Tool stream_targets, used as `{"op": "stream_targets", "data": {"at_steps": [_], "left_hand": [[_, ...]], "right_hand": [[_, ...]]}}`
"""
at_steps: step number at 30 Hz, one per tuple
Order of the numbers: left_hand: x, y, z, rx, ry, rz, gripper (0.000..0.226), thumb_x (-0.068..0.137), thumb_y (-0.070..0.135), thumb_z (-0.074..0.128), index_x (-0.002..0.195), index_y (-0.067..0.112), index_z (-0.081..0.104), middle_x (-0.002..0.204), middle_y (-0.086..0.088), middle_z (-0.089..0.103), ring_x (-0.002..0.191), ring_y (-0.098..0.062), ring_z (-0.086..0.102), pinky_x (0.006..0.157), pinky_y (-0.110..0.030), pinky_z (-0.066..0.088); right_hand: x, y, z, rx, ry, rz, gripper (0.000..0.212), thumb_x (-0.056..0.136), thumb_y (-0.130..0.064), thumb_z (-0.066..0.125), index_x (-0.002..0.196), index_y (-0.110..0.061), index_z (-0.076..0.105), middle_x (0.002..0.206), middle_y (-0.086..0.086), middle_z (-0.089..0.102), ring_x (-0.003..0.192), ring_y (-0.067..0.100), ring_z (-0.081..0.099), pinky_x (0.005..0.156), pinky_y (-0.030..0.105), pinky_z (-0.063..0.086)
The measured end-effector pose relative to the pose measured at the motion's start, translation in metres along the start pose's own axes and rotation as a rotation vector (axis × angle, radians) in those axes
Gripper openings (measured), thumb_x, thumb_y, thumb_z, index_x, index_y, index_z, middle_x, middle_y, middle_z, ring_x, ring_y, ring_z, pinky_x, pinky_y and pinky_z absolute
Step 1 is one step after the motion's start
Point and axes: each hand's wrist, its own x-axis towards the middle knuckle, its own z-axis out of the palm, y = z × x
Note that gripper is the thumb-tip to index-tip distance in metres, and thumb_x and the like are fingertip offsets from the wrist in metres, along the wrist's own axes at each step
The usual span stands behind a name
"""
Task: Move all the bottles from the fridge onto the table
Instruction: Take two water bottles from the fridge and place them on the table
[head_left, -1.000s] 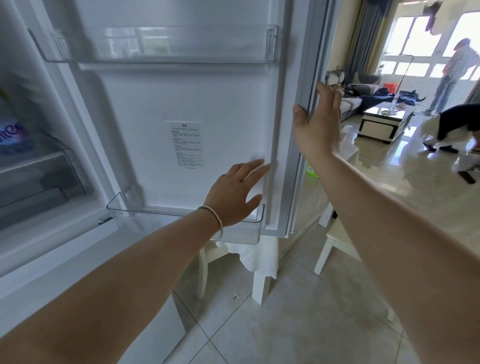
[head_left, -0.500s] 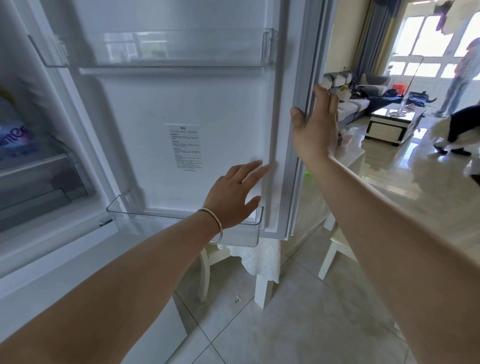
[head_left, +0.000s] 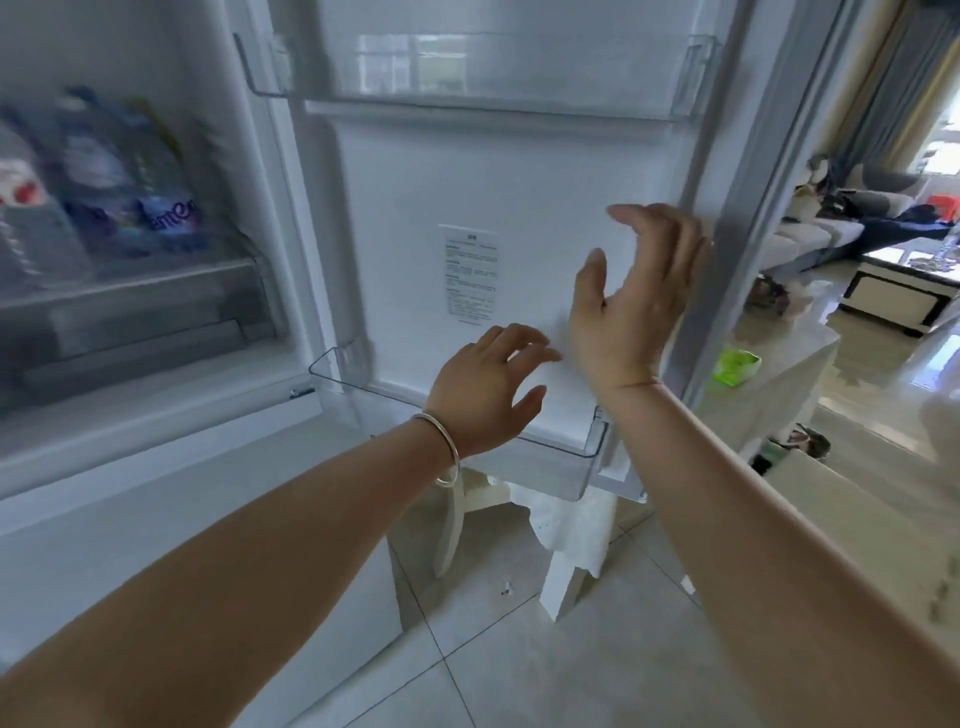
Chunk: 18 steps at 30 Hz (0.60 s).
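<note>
The white fridge door (head_left: 519, 182) stands open in front of me, its inner side facing me. Several bottles (head_left: 104, 176) with blue and red labels stand blurred on a fridge shelf at the far left. My left hand (head_left: 483, 389), with a silver bracelet on the wrist, hovers with fingers spread in front of the lower door panel. My right hand (head_left: 634, 296) is off the door edge, fingers loosely spread, empty. The table (head_left: 769, 384) with a white cloth stands behind the door at the right.
Clear door bins sit at the top (head_left: 493, 67) and bottom (head_left: 561, 467) of the door. A green packet (head_left: 735, 366) lies on the table. White chairs (head_left: 841, 514) stand by it. A living room with a sofa (head_left: 831, 228) and coffee table (head_left: 904, 286) lies beyond.
My right hand let go of the door's outer edge and moved left in front of the inner panel. The view swung left, showing more of the fridge shelf with bottles.
</note>
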Motion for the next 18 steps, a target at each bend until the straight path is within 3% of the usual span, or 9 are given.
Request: {"op": "stream_targets", "data": {"at_steps": [5, 10, 15, 18], "left_hand": [[-0.056, -0.052, -0.042, 0.086, 0.063, -0.256, 0.025, 0.077, 0.023, 0.053, 0.097, 0.017, 0.066, 0.099, -0.002, 0.066, 0.083, -0.022, 0.063, 0.06, -0.022, 0.041], [-0.127, -0.116, -0.099, 0.185, 0.048, -0.571, 0.027, 0.076, 0.027, 0.049, 0.094, 0.02, 0.068, 0.099, -0.001, 0.065, 0.088, -0.024, 0.064, 0.064, -0.033, 0.053], [-0.183, -0.188, -0.161, 0.322, 0.071, -0.819, 0.024, 0.083, 0.021, 0.058, 0.105, 0.02, 0.067, 0.112, -0.001, 0.06, 0.106, -0.022, 0.056, 0.075, -0.029, 0.044], [-0.206, -0.237, -0.192, 0.357, 0.097, -0.87, 0.027, 0.082, 0.02, 0.059, 0.108, 0.019, 0.067, 0.112, -0.005, 0.059, 0.107, -0.024, 0.056, 0.08, -0.033, 0.048]], "right_hand": [[-0.047, -0.05, 0.058, 0.156, -0.246, -0.199, 0.028, 0.073, -0.01, 0.055, 0.1, -0.012, 0.057, 0.105, 0.01, 0.056, 0.095, 0.027, 0.046, 0.082, 0.033, 0.036], [-0.087, -0.116, 0.126, 0.285, -0.499, -0.118, 0.029, 0.074, -0.016, 0.048, 0.094, -0.002, 0.064, 0.097, 0.017, 0.062, 0.091, 0.035, 0.054, 0.078, 0.027, 0.033], [-0.13, -0.174, 0.207, 0.388, -0.688, -0.077, 0.026, 0.075, -0.014, 0.052, 0.098, -0.007, 0.063, 0.101, 0.013, 0.062, 0.096, 0.037, 0.055, 0.082, 0.031, 0.035], [-0.151, -0.204, 0.256, 0.423, -0.752, -0.016, 0.029, 0.074, -0.015, 0.052, 0.099, -0.007, 0.063, 0.103, 0.012, 0.062, 0.099, 0.035, 0.052, 0.086, 0.037, 0.04]]}}
